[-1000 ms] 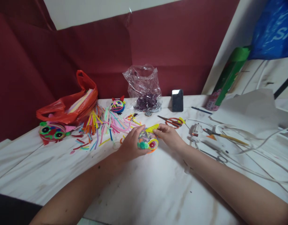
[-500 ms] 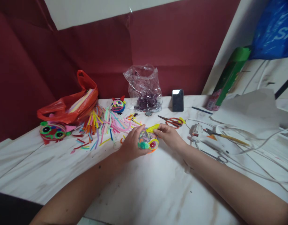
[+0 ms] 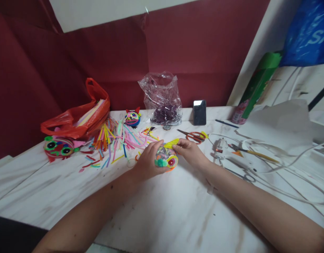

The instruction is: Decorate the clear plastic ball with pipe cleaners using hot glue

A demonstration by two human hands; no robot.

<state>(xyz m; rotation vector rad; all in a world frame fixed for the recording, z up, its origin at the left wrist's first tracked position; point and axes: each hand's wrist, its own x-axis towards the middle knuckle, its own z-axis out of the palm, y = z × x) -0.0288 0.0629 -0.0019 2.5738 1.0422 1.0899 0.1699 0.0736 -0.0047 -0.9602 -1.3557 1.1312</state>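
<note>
A clear round craft ball (image 3: 164,153) with colourful bits, a red-and-yellow eye and a green piece on its side sits in the middle of the table. My left hand (image 3: 148,159) is closed around its left side. My right hand (image 3: 189,151) pinches a yellow ridged piece (image 3: 171,143) against the top of the ball. The underside, where some orange shows, is mostly hidden. Behind my right hand lie red-handled scissors (image 3: 193,136).
Cut pipe cleaners (image 3: 125,137), a red plastic bag (image 3: 74,121) and two finished-looking face balls, one large (image 3: 59,147) and one small (image 3: 132,118), are on the left. A clear bag (image 3: 165,102) and a phone (image 3: 199,112) stand behind. To the right are a glue gun (image 3: 221,147), pliers (image 3: 252,154) and looping cables.
Almost nothing differs. Both hands keep their hold on the ball and the yellow piece, and the view has shifted very slightly.
</note>
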